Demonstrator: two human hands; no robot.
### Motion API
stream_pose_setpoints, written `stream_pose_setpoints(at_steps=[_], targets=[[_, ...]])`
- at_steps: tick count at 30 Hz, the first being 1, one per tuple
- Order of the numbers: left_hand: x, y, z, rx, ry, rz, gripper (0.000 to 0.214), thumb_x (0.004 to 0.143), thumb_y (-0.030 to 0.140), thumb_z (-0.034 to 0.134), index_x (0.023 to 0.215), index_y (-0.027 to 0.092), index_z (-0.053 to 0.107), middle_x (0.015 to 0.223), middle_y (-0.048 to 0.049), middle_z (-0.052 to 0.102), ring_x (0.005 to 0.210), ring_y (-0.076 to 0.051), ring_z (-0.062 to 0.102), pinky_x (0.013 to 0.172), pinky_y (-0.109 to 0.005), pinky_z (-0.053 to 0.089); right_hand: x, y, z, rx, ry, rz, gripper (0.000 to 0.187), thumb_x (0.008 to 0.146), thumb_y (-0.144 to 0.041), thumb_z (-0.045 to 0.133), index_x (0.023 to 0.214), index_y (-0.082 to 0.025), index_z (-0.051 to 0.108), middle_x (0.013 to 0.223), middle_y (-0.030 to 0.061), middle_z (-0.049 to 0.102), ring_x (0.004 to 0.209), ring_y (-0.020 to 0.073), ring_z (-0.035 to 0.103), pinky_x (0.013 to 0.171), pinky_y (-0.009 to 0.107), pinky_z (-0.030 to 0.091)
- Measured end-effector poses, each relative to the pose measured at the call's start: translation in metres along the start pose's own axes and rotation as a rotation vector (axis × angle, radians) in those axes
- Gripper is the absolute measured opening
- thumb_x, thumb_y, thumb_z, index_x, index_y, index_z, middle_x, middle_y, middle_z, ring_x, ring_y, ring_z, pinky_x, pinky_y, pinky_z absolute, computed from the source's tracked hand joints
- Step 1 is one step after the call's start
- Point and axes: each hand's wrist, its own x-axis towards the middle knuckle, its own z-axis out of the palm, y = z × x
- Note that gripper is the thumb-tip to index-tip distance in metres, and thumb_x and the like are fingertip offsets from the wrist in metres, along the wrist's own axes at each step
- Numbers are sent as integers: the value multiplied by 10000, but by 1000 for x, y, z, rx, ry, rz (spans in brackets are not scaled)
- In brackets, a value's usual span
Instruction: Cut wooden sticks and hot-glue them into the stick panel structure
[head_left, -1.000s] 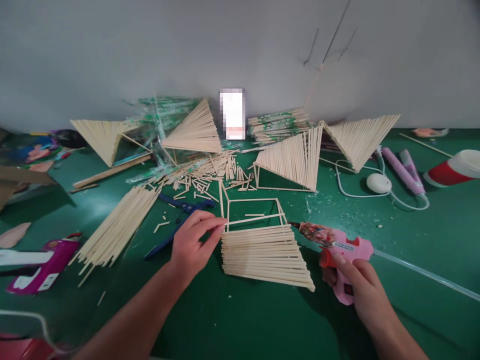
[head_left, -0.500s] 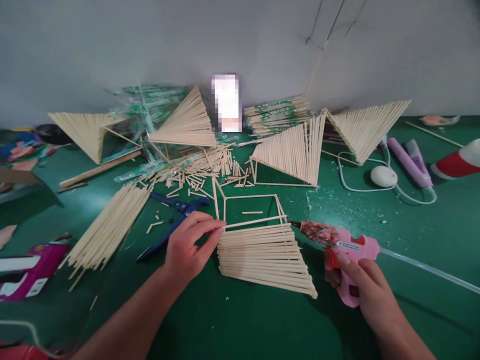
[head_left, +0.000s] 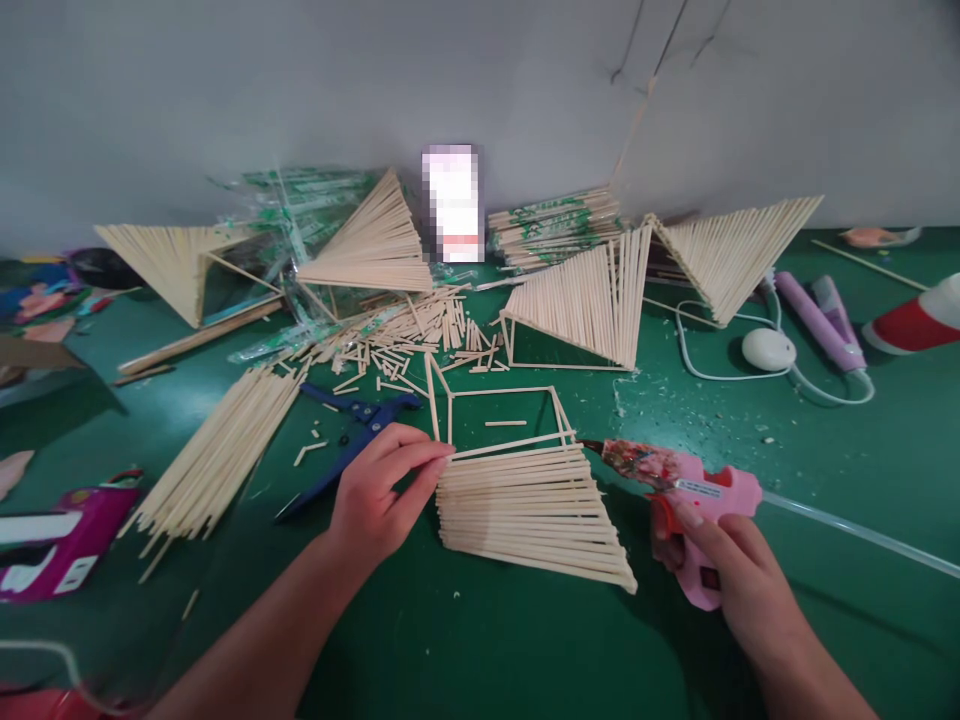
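Observation:
Between finger and thumb, my left hand pinches the left end of a thin wooden stick, which lies across a small stick frame. Below that stick, a panel of sticks laid side by side slopes toward me. My right hand is wrapped around a pink hot glue gun. The gun's dark, glue-stained nozzle points left, close to the stick's right end; whether it touches cannot be made out. A clear glue stick sticks out of the gun's back.
Blue cutters and a bundle of long sticks lie left of my left hand. Several finished stick structures stand along the wall, with short offcuts between them. A lit phone leans there. At right are a corded purple tool and a red-and-white cup.
Almost nothing differs. My hands, the pinched stick and the glue gun keep nearly the same places, and the view has shifted very slightly.

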Motion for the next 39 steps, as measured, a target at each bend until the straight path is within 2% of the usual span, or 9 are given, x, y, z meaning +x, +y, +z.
stream_pose_setpoints(at_steps=[3,7,15,22,28,32,35,39], targets=[[0,0,0,3,-6,-8,163,871,129,588,946,185,722,852,-31,643,775,-133,626,699,-246,518,-1,0,0,-17,31,2,439,745,-608,666,561,-210,653,488,31,547,468,154,473,417,271,329],[-1,-1,0,7,-18,-11,169,874,129,584,956,190,718,857,-32,638,781,-133,621,699,-249,516,0,1,-1,33,16,3,407,750,-601,668,641,-211,705,490,22,548,453,134,457,405,256,311],[-1,-3,0,14,-31,-6,177,882,120,571,970,187,709,884,-34,628,805,-135,616,724,-250,510,2,-2,0,58,3,7,374,752,-592,667,713,-226,729,482,20,542,470,156,467,432,282,313],[-1,-3,0,21,-24,-8,181,879,140,567,961,193,719,893,-43,636,816,-152,621,729,-269,519,4,1,-2,42,-16,30,433,752,-608,654,571,-215,674,467,29,533,466,152,445,436,285,296],[-1,-2,-1,-4,3,-23,189,866,157,580,1019,190,687,931,-57,634,752,-136,604,693,-273,517,3,0,-2,53,-22,14,415,756,-602,651,642,-205,694,469,24,528,476,164,461,445,285,325],[-5,-5,-2,-99,82,-117,112,875,154,562,931,177,657,910,-57,627,799,-149,601,705,-276,505,1,0,1,51,18,-6,411,743,-589,679,693,-182,709,489,15,546,475,141,475,435,252,325],[-6,-9,-3,-124,78,-181,95,898,188,542,866,168,629,862,-46,618,741,-133,595,664,-255,503,-5,-1,0,1,83,-52,427,738,-608,684,684,-185,713,518,30,574,484,146,495,417,250,333],[-7,-9,-7,-149,37,-242,91,891,208,560,858,172,637,836,-27,631,697,-113,597,632,-226,495,-30,-4,-5,-80,216,-135,386,691,-617,729,673,-233,702,587,65,641,545,207,574,462,299,461]])
